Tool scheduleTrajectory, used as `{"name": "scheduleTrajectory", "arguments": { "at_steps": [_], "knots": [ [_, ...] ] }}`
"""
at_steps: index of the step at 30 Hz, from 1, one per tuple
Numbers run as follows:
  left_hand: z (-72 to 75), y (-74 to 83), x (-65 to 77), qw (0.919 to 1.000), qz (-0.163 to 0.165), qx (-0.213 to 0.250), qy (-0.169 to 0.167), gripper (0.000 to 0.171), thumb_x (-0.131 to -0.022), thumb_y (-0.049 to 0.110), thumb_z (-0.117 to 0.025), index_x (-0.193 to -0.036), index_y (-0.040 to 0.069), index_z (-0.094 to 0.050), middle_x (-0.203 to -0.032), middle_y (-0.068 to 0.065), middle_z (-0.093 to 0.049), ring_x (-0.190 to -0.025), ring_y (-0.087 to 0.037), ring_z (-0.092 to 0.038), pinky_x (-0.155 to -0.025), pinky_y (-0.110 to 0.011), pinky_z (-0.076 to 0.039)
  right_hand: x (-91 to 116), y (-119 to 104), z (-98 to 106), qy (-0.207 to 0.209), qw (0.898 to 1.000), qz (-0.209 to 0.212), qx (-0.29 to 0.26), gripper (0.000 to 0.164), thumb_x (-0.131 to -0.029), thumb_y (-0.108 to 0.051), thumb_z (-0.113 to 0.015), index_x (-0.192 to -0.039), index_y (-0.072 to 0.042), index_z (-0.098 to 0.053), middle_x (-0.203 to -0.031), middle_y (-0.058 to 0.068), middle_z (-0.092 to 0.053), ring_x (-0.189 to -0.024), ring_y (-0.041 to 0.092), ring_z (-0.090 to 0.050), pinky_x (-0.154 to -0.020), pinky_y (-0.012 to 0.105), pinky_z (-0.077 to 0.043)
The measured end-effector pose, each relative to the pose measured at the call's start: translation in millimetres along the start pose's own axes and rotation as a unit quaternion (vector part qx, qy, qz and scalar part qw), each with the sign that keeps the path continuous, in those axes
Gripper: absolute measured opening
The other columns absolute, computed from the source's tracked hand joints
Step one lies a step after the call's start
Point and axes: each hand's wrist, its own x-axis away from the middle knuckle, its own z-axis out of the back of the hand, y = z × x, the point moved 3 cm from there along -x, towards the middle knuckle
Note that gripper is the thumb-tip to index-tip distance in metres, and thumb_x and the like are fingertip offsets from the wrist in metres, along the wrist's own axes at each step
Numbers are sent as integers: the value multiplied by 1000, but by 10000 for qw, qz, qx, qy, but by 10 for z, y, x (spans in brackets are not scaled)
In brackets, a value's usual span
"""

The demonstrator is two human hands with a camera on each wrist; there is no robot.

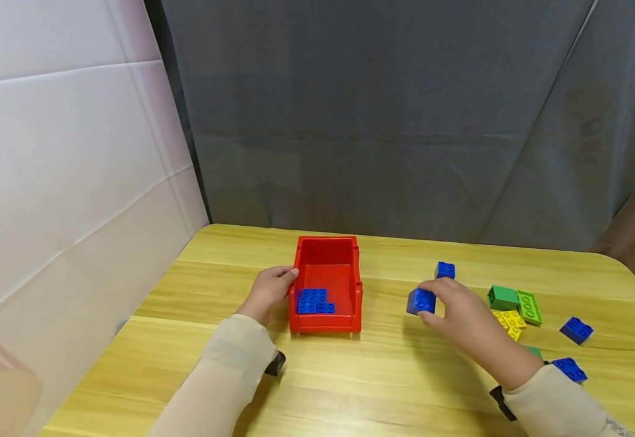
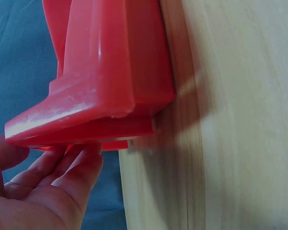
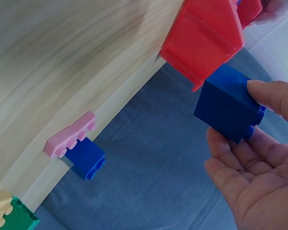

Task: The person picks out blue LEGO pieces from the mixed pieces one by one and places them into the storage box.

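A red plastic bin stands on the table, with several blue bricks lying stud-up in its front left part. My left hand grips the bin's left side wall, thumb over the rim and fingers against the outside, as the left wrist view also has it. To the right of the bin, my right hand pinches a blue building brick between thumb and fingertips, held above the table. In the right wrist view that blue brick shows its smooth sides, studs toward the palm.
Behind my right hand lies another blue brick; a pink brick is beside it. Farther right are green bricks, a light green brick, yellow bricks and loose blue bricks. A grey curtain hangs behind the table.
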Motion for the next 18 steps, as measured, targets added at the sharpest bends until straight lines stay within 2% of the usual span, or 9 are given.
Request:
{"name": "scheduleTrajectory", "arguments": {
  "at_steps": [6, 18],
  "knots": [
    [-4, 4, 9, 10000, 15, 20, -14, 42, -102, 22, -47, -140, 2, -48, -139, -19, -50, -127, -36, -46, -105, -46, -42, -5, -94, -24, 86, 9998, 175, -54, 41, -82, -13, -77, -119, 0, -63, -113, 13, -64, -103, 33, -63, -86, 49, -53],
    [-7, 5, 13, 10000, 27, -14, 34, 42, -102, 23, -47, -140, 4, -49, -138, -18, -50, -128, -35, -45, -105, -46, -42, -27, -245, -78, 46, 9995, 196, -228, 42, -82, -13, -77, -120, -3, -64, -114, 10, -65, -105, 30, -62, -89, 48, -53]
  ]
}}
